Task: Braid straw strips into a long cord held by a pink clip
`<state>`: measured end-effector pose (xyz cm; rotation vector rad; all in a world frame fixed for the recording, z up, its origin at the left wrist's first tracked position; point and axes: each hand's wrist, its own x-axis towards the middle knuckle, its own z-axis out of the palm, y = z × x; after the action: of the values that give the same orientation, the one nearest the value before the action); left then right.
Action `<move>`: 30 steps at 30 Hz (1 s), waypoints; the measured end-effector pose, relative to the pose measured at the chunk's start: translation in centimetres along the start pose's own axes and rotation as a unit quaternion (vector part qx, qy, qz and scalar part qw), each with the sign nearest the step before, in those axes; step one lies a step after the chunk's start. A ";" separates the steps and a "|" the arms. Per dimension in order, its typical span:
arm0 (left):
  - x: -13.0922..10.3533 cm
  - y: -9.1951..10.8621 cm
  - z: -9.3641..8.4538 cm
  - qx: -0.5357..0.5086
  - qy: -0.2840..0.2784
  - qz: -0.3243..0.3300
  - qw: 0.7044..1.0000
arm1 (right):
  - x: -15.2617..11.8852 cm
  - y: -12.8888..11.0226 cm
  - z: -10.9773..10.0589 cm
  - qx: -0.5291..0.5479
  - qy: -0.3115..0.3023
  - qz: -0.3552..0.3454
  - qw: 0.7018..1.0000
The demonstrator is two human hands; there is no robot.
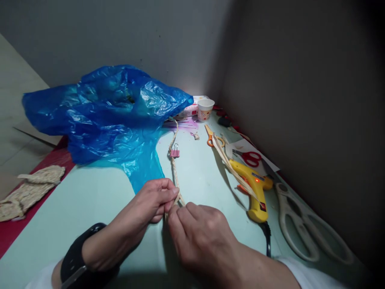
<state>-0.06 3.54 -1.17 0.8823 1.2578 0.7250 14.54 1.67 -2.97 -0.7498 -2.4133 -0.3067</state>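
A thin pale braid of straw-like strands (pixel 175 170) runs away from me across the table, with a pink binder clip (pixel 175 153) fastened on it. At its near end, my left hand (pixel 158 198) pinches the strands between thumb and fingers. Close beside it, my right hand (pixel 201 228) is closed on the strands too, its fingers curled and partly hidden. Between the two hands the strands part into a small fork. The far end of the braid reaches the edge of a crumpled blue plastic bag (pixel 120 108).
To the right lie a yellow glue gun (pixel 255 188) with its light on, loose pale strips (pixel 224 154), red scissors (pixel 252 158), orange scissors (pixel 209 138) and large grey scissors (pixel 296 228). A paper cup (pixel 205 110) stands at the back. A woven piece (pixel 36 190) lies far left.
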 end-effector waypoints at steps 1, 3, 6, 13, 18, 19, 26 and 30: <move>0.0 0.0 -0.1 -0.003 -0.007 -0.005 1.000 | -0.1 -0.3 0.2 -0.010 0.008 -0.004 1.000; 0.1 0.1 -0.3 -0.009 -0.022 -0.010 1.000 | -0.4 -0.6 0.4 -0.028 0.015 -0.011 0.999; 0.0 0.3 -0.4 -0.009 -0.035 -0.019 0.999 | -0.6 -0.6 0.4 -0.024 -0.006 -0.009 1.000; -0.4 0.4 -0.2 0.022 -0.010 -0.005 1.000 | 1.8 3.2 -2.5 0.199 -0.084 0.214 0.953; -0.1 0.0 0.1 0.018 -0.005 0.007 1.000 | 1.9 4.6 -2.0 0.398 -0.192 0.304 0.844; -0.1 0.0 0.2 0.022 -0.004 0.009 1.000 | 1.8 4.5 -1.5 0.436 -0.223 0.306 0.816; -0.4 0.0 0.3 0.196 0.066 0.101 0.973 | 2.0 4.6 0.3 0.438 -0.231 0.329 0.804; -0.9 -0.1 0.4 0.316 0.110 0.129 0.934 | 1.9 4.6 0.4 0.449 -0.205 0.314 0.811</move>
<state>0.18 2.69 -0.78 1.5474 1.6326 0.6398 15.75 6.44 -1.93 -1.1230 -2.1025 1.2872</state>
